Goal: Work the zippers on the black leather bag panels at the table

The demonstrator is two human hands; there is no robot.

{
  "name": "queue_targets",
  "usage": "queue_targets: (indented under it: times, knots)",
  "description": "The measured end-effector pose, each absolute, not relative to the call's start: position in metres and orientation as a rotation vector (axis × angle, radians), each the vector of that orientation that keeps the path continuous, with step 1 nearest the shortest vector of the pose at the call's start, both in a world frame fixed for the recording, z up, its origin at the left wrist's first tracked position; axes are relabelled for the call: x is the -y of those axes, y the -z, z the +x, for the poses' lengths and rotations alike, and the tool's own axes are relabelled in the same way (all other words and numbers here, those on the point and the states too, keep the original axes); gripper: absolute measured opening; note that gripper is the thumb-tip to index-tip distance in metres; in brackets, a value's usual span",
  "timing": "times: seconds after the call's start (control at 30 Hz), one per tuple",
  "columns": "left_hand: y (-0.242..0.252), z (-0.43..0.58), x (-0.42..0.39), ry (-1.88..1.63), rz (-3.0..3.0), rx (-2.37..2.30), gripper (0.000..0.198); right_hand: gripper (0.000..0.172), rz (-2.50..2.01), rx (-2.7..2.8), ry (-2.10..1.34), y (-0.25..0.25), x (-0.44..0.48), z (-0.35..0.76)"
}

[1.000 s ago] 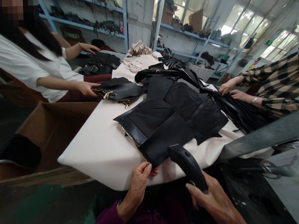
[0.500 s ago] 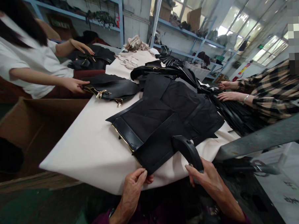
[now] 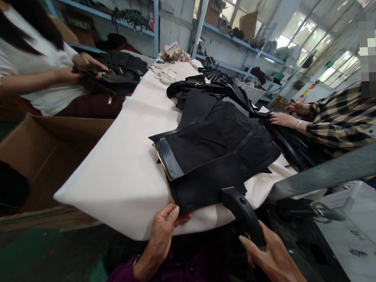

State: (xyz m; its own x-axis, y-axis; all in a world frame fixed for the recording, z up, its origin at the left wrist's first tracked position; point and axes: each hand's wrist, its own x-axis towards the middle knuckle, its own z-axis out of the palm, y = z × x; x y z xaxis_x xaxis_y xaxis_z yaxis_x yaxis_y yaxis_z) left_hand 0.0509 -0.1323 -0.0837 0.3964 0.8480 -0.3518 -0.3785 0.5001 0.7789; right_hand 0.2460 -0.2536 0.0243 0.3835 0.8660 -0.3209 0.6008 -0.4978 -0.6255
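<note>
A black bag panel lies spread on the table, with a shiny strip and a gold-toothed zipper along its left edge. My left hand pinches the panel's near corner between thumb and fingers at the table's front edge. Wrapped in my right hand is a black curved hand tool. Its blunt far end is at the panel's near right edge; I cannot tell whether they touch. The lower part of the tool is hidden by my fingers.
A white-covered table spans the middle. A cardboard box stands at left, and a metal bar slants in at right. One co-worker handles black pieces at left; another, in plaid, works beside stacked black strips.
The panel's near part has shifted slightly right, and my right hand with the tool has moved right and down. The left co-worker has drawn a black piece with gold hardware off the table.
</note>
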Motion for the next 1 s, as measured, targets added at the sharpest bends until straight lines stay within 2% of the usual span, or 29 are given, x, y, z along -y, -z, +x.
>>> queue_targets:
  times: [0.13, 0.27, 0.4, 0.5, 0.73, 1.0]
  knots:
    - [0.072, 0.065, 0.133, -0.798, 0.500, -0.735, 0.039, 0.024, -2.162, 1.269, -0.947, -0.028, 0.248, 0.251]
    - [0.071, 0.078, 0.133, -0.842, 0.418, -0.785, 0.036, 0.031, -2.142, 1.217, -0.969, -0.034, 0.254, 0.275]
    - [0.075, 0.079, 0.133, -0.873, 0.432, -0.819, 0.032, 0.037, -2.272, 1.148, -0.822, -0.037, 0.277, 0.304]
    - [0.075, 0.081, 0.134, -0.888, 0.461, -0.830, 0.031, 0.034, -2.301, 1.217, -0.784, -0.040, 0.288, 0.302]
    - [0.074, 0.086, 0.141, -0.898, 0.587, -0.776, 0.036, 0.018, -2.068, 1.389, -0.988, -0.018, 0.258, 0.252]
    - [0.082, 0.084, 0.148, -0.893, 0.595, -0.784, 0.038, 0.029, -2.162, 1.321, -0.748, -0.027, 0.252, 0.274]
